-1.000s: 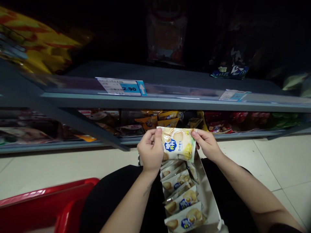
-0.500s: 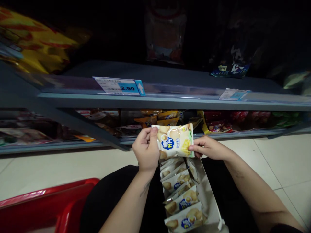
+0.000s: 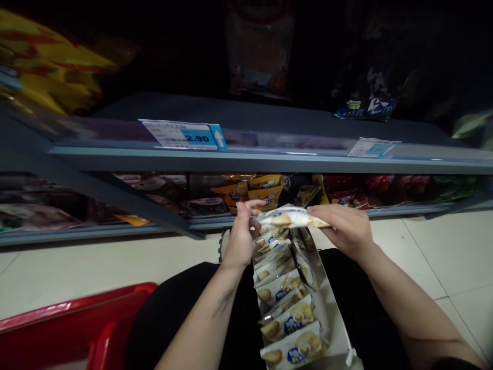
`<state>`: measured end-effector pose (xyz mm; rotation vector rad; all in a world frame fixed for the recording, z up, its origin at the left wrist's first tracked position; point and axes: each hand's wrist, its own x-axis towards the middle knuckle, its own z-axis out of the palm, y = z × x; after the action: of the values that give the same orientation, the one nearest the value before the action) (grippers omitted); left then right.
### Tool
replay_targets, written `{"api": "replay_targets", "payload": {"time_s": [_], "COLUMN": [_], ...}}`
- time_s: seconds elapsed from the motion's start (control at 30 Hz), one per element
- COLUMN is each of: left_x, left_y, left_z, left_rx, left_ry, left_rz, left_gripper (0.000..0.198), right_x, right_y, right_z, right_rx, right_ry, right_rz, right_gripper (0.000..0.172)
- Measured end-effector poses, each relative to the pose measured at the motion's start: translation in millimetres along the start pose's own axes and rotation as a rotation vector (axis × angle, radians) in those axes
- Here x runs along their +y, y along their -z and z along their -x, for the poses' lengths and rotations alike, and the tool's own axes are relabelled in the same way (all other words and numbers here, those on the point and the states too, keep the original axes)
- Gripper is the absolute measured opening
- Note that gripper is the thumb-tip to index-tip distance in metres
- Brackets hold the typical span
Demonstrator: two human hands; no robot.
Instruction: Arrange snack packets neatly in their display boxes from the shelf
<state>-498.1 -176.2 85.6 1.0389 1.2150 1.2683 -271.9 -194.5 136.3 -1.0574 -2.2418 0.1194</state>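
A white snack packet (image 3: 288,218) with a blue emblem is tipped nearly edge-on above the carton. My right hand (image 3: 348,228) grips its right end, thumb and fingers closed on it. At the left end, my left hand (image 3: 239,239) is loosened, thumb raised and fingers apart around the packet's edge; whether it touches is hard to see. Below both hands, an open white carton (image 3: 333,313) stands between my legs. It holds a row of similar snack packets (image 3: 295,316), upright and leaning, with some room along the right side.
A red plastic basket (image 3: 103,318) stands at my lower left. In front runs a grey shelf edge (image 3: 269,160) with price tags (image 3: 183,134). Yellow snack bags (image 3: 265,196) and other packs fill the bottom shelf. Pale floor tiles (image 3: 423,246) show on both sides.
The packet has turned from facing me to nearly flat, edge-on. My right hand has rolled over and come slightly up; my left hand has loosened its hold on the other end.
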Motion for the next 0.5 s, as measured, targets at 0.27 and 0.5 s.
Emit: {"api": "replay_targets", "payload": {"time_s": [0.27, 0.5], "left_x": [13, 2], "left_y": [7.3, -1.9], "left_z": [1, 0], "left_rx": [-0.307, -0.437], "left_ry": [0.323, 0.187], "left_rz": [0.174, -0.147], "left_gripper": [0.041, 0.027], "right_x": [1, 37], "right_y": [1, -21], "right_z": [-5, -1], "right_rx": [-0.244, -0.762], "right_ry": [-0.307, -0.675], "right_rz": [0.178, -0.115], "right_gripper": [0.056, 0.06]}}
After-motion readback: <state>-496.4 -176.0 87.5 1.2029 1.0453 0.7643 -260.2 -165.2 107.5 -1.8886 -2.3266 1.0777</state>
